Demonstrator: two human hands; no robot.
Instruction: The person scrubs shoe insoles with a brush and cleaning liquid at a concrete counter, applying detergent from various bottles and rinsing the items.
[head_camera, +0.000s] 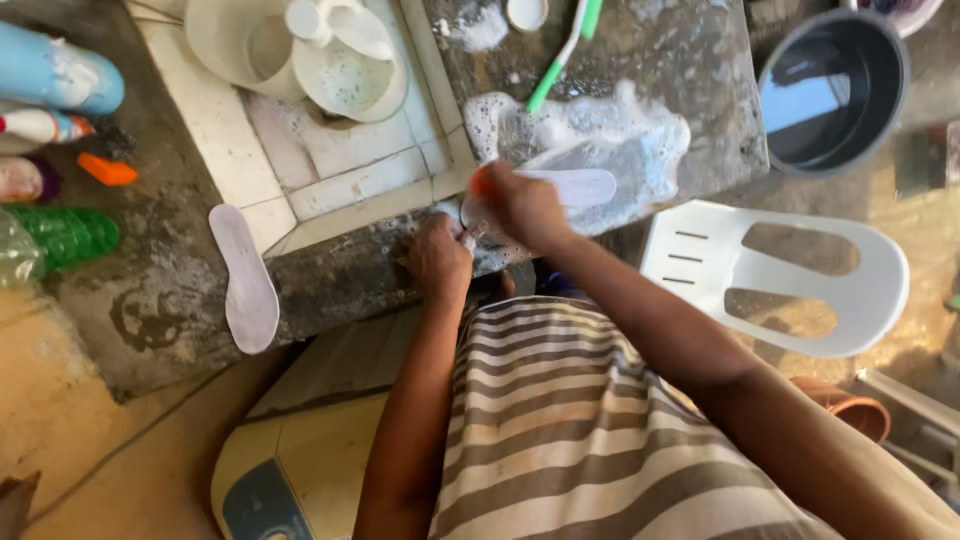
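Observation:
My right hand (520, 205) presses an orange-handled brush down on a white shoe insole (580, 185) that lies in soap foam (600, 135) on the wet concrete slab (690, 70). The brush is mostly hidden under my fingers. My left hand (438, 258) grips the near end of the same insole at the slab's front edge. A second pale insole (243, 280) lies flat on the concrete to the left, apart from both hands.
A tiled basin (340, 170) holds white plastic containers (330, 50). A green-and-white toothbrush (562, 50) rests behind the foam. Bottles (55, 75) stand at far left. A dark bucket (835, 90) and a white plastic chair (780, 275) are to the right.

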